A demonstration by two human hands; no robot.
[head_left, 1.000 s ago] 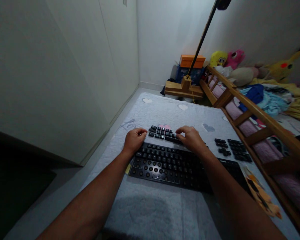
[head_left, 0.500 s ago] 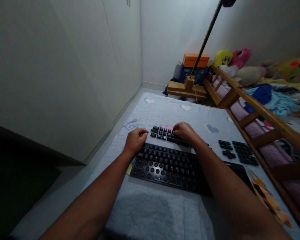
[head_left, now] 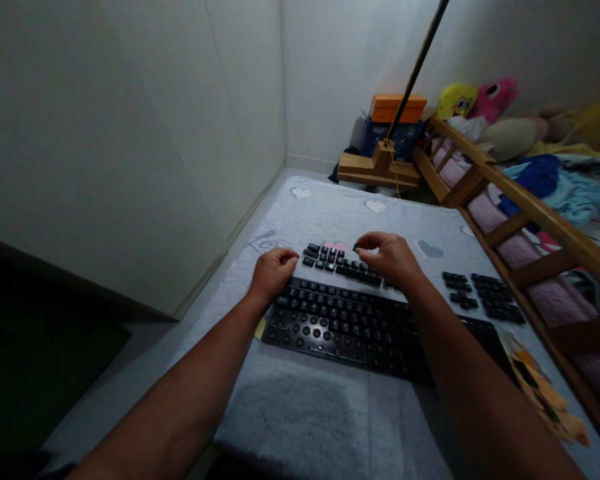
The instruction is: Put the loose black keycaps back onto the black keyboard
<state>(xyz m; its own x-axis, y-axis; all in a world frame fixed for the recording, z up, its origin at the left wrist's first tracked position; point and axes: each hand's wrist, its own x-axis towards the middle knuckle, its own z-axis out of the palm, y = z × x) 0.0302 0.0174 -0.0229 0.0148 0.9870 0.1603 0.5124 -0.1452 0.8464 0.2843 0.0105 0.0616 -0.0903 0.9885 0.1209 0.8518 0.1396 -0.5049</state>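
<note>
A black keyboard lies on the bed, its nearer rows partly stripped down to round key seats. Past its far edge, loose black keycaps lie in short rows along with a long space bar. My right hand is raised just over these rows, with a small black keycap pinched between thumb and forefinger. At the keyboard's far left corner my left hand rests with its fingers closed together. Whether anything is inside its fingers cannot be made out.
More loose keycaps sit in groups to the right. Near them lies an orange cloth with tools on it. A wooden bed rail runs along the right side, and a pale cabinet stands on the left. Boxes are stacked at the back.
My right hand has lifted from the keycap rows, now with a keycap in its fingertips. My left hand has stayed by the keyboard's corner. The view has shifted slightly.
</note>
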